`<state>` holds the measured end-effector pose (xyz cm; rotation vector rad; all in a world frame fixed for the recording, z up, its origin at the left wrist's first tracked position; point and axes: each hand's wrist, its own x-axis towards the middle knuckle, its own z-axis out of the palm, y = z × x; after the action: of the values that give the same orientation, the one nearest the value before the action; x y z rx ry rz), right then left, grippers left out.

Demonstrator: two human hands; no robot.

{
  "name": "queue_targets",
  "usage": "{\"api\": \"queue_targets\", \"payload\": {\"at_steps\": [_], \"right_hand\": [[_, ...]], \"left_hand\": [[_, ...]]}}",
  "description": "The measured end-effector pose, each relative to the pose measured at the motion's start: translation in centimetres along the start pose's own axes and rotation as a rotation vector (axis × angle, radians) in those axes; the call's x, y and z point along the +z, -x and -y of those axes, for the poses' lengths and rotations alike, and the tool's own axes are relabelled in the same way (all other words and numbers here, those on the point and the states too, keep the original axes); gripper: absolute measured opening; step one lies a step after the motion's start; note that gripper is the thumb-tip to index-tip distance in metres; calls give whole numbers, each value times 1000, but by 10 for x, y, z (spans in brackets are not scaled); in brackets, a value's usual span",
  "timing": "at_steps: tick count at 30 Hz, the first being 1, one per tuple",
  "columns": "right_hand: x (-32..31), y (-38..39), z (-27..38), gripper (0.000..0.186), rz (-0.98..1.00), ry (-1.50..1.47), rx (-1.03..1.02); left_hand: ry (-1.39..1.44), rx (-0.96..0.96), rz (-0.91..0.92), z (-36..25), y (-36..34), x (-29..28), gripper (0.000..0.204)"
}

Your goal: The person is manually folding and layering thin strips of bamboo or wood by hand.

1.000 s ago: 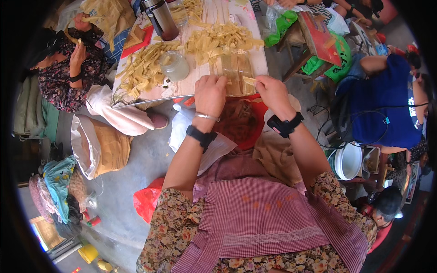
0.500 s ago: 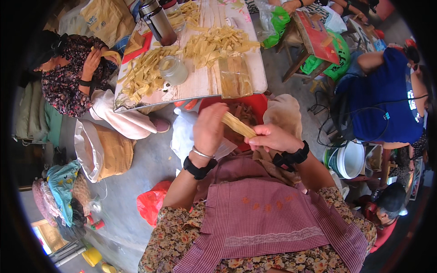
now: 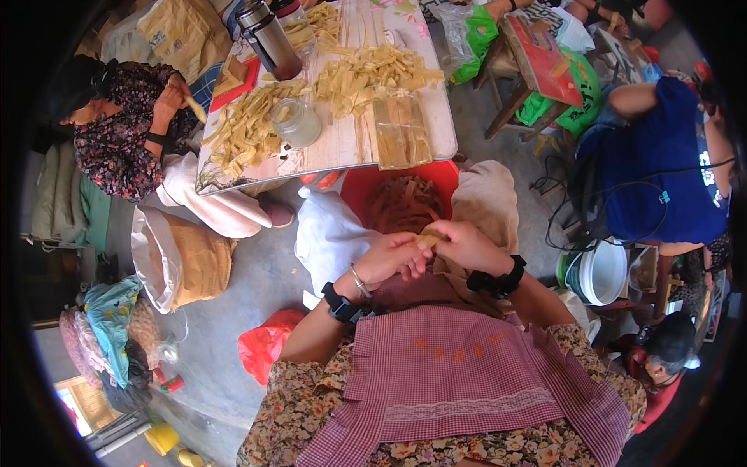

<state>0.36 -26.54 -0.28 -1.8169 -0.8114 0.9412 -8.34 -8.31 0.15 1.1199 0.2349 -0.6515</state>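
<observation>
My left hand (image 3: 393, 255) and my right hand (image 3: 459, 247) meet above my lap, both closed on a folded yellow strip (image 3: 428, 238) that their fingers largely hide. Just beyond them, a red tub (image 3: 355, 187) holds brownish strips (image 3: 401, 204), between a white cloth (image 3: 331, 229) and a beige cloth (image 3: 490, 201). The table (image 3: 327, 152) stands ahead, with a clear-covered panel (image 3: 403, 131) at its near edge, piles of yellow strips (image 3: 366, 78), a glass jar (image 3: 296, 128) and a steel flask (image 3: 272, 47).
A seated co-worker in floral clothes (image 3: 113, 140) is at left, beside a paper sack (image 3: 202, 257). Another in blue (image 3: 646, 171) is at right, near cables and a white bucket (image 3: 603, 272). A red-topped stool (image 3: 537, 58) stands at back right; a red bag (image 3: 264, 342) lies lower left.
My hands have left the table's edge and come down toward my lap, drawing together on the yellow strip, which was stretched between them half a second ago and is now largely covered.
</observation>
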Motion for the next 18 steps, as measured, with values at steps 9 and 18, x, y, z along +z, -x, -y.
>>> {"api": "queue_targets", "payload": {"at_steps": [9, 18], "right_hand": [[0, 0, 10, 22, 53, -474, 107], [4, 1, -25, 18, 68, -995, 220]], "left_hand": [[-192, 292, -170, 18, -13, 0, 19], [-871, 929, -509, 13, -19, 14, 12]]}}
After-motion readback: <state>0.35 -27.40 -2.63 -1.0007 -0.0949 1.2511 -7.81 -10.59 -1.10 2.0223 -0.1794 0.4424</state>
